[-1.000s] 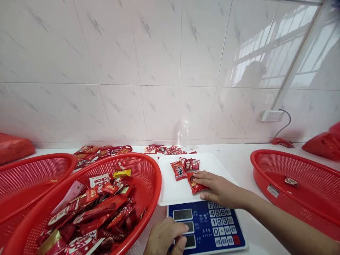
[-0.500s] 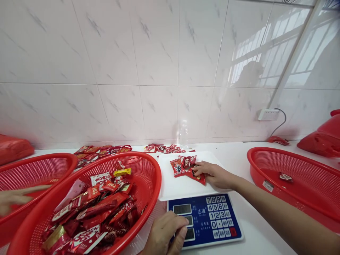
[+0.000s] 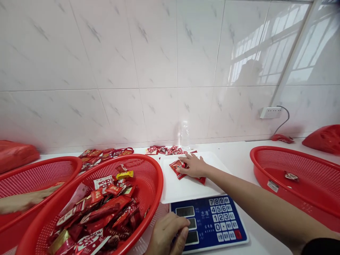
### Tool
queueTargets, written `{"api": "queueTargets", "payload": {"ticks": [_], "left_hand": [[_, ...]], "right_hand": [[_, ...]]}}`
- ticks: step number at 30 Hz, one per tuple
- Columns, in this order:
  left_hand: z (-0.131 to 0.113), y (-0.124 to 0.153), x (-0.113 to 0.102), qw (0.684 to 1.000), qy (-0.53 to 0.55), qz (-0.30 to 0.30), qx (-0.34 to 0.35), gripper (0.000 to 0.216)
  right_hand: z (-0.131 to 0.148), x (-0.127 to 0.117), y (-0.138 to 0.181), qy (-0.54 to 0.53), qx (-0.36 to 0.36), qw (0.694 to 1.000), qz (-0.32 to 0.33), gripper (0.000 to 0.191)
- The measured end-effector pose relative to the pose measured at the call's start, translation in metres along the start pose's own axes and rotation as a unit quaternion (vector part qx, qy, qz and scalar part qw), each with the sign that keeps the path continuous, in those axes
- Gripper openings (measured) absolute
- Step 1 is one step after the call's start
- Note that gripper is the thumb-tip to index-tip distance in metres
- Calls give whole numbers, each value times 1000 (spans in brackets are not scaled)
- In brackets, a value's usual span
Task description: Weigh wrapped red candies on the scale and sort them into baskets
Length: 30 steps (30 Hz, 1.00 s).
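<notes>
My right hand [image 3: 195,165] reaches over the white scale tray [image 3: 170,191], palm down. Its fingers are spread across several small red snack packets [image 3: 177,169], partly covering them. The fingers look open over the packets rather than wrapped round one. My left hand [image 3: 168,233] rests at the front left of the blue scale panel [image 3: 205,214], beside the small displays. Its fingers are loosely curled, thumb near the index finger, with nothing seen between them. Left of it stands a red mesh basket [image 3: 158,177] with many red wrapped packets [image 3: 106,209] in it.
Another person's hand [image 3: 29,198] is in the basket [image 3: 71,161] at far left. A red basket [image 3: 256,159] at right holds a packet [image 3: 291,176]. Loose packets [image 3: 106,154], a clear bottle [image 3: 185,136] and red bags [image 3: 322,138] lie along the tiled wall.
My right hand has moved left and away from me over the packets, its fingers spreading across them. My left hand stays by the scale. The other person's hand has reached further into their basket.
</notes>
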<state>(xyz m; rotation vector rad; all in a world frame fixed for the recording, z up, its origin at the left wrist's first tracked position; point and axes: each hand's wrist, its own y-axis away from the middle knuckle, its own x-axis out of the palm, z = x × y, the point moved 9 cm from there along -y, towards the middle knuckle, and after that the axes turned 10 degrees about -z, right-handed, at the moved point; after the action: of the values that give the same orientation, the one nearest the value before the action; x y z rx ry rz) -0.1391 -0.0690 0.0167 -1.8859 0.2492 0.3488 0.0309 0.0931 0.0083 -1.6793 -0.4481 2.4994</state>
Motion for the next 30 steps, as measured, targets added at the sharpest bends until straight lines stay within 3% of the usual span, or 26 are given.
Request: {"api": "queueTargets", "payload": {"ticks": [6, 12, 23, 30], "left_hand": [[-4, 2, 3, 998, 1, -3, 58, 17], [-7, -3, 3, 999, 11, 38, 18, 13], [-6, -2, 2, 998, 10, 66, -23, 16], [-9, -8, -1, 999, 6, 47, -21, 14]], "right_hand": [[12, 2, 4, 10, -74, 997, 21, 36], [11, -9, 9, 0, -83, 996, -20, 31], [-9, -42, 3, -73, -6, 983, -170, 30], [-18, -66, -2, -133, 46, 963, -228, 31]]}}
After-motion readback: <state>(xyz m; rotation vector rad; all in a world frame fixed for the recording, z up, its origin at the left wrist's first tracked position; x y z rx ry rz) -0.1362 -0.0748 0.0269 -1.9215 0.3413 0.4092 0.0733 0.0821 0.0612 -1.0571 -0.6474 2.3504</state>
